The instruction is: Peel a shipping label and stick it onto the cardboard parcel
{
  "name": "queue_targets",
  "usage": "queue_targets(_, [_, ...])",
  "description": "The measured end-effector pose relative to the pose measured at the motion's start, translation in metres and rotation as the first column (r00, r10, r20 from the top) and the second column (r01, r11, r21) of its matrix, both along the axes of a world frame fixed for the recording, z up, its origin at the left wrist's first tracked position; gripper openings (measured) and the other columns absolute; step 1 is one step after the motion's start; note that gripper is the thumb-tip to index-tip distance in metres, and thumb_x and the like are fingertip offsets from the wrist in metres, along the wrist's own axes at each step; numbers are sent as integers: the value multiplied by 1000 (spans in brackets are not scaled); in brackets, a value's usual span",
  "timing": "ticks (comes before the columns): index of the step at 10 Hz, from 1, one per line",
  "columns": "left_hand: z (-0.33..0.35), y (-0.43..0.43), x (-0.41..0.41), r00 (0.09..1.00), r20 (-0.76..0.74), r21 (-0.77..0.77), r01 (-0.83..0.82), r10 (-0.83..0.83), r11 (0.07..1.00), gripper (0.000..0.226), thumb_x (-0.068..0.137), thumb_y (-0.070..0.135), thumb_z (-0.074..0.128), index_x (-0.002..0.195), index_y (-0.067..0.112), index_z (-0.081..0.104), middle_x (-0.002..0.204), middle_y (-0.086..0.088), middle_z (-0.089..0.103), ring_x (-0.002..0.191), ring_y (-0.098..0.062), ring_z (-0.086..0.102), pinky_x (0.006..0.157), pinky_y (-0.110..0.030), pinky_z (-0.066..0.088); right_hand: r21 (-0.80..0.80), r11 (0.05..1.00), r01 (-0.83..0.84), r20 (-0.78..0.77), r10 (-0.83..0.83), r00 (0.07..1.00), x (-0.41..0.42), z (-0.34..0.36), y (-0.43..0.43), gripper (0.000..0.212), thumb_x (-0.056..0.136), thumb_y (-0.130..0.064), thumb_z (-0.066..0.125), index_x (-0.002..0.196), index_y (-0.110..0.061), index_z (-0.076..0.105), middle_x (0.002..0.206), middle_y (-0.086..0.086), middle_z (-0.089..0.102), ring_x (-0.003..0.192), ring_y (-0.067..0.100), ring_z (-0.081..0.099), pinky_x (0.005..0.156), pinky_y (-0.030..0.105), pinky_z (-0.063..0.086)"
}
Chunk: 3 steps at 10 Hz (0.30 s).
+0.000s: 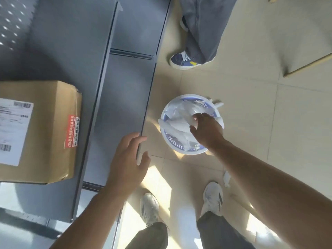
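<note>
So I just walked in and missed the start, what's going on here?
A person stands beside a grey table. The right hand reaches into a bin on the floor, on the crumpled backing paper there. The left hand rests open at the table's edge. The cardboard box on the table already has a white shipping label on top.

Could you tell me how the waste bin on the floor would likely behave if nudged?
The waste bin looks like thin plastic holding only paper scraps, so it is probably light and would slide easily on the smooth floor tiles, perhaps tipping.
</note>
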<state>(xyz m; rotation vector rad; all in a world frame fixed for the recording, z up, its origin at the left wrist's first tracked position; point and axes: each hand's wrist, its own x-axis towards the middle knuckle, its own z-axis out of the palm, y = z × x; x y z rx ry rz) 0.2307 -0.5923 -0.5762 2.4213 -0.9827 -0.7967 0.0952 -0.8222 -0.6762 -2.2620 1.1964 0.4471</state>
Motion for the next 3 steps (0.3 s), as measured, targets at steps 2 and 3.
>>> queue_targets(2, [8,-3,12,1000,26,-10,1,0,1000,52,89,33,53,139,21,56,140,-4,54,125,-25,59,96,-46,55,-16,998,-60,-89,59,994,-1,1,5,77,93,-46,61,157,-20,26,151,10,37,135,34,42,97,47,46])
queue_targets(3, [27,-17,9,999,33,-75,20,-18,997,51,89,30,55,138,21,55,134,-1,56,118,-22,60,93,-40,55,-65,992,-109,-55,105,993,-5,27,3,77,92,-49,61,156,-22,27,153,8,38,136,34,43,99,46,45])
